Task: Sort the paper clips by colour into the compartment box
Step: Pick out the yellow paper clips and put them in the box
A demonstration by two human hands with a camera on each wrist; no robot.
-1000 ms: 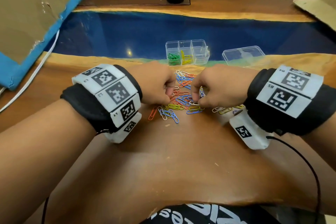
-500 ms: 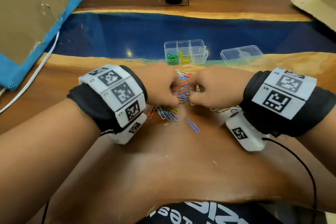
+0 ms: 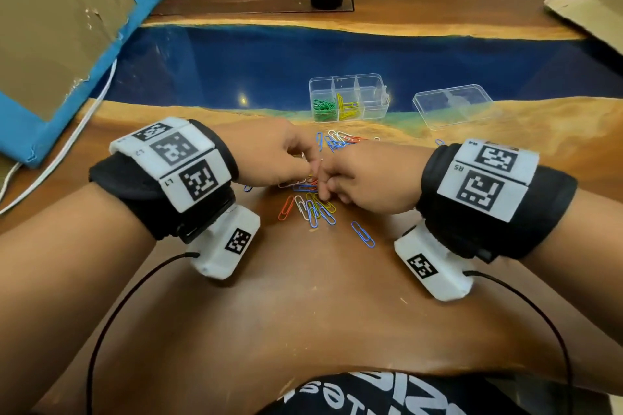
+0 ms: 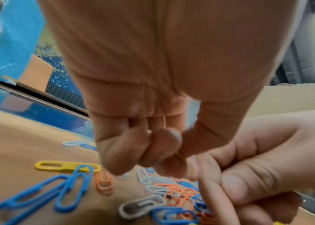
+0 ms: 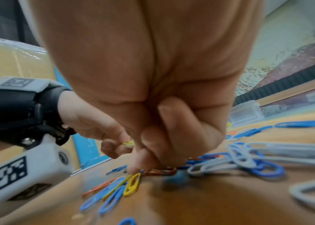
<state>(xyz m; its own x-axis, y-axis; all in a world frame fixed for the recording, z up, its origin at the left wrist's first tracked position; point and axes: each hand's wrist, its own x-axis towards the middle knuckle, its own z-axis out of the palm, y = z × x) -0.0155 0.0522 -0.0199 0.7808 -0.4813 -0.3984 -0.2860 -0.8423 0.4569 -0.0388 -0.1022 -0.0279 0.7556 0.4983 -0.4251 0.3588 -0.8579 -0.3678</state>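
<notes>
- The left hand (image 3: 276,155) is held curled over the loose heap of coloured, plastic-coated wire paper clips (image 3: 313,205), and a thin yellow paper clip (image 5: 128,143) is seen pinched in its fingertips in the right wrist view.
- The right hand (image 3: 364,178) is curled too, its fingertips (image 5: 135,169) pressed down at the edge of the heap onto another yellow clip (image 5: 132,183); whether that clip is already gripped cannot be told, since the fingers hide the contact.
- The clear plastic compartment box (image 3: 349,96) stands just beyond the heap, lidless; green clips (image 3: 323,108) lie in its near-left cell and yellow clips (image 3: 349,108) in the cell beside it, the remaining cells appearing empty.
- The step in hand is judged to be the gathering of yellow clips — blue, orange, white and grey ones are left in the heap, so much sorting remains.
- The step is best done with a fingertip pinch on a single loop, lifted slowly: the smooth wire loops interlock easily, and a neighbour of another colour could be dragged along.
- A lone blue clip (image 3: 363,234) lies on the glossy wooden tabletop (image 3: 303,313) on the near side of the heap.
- A transparent flat lid (image 3: 451,108) rests to the right of the box, apart from it.
</notes>
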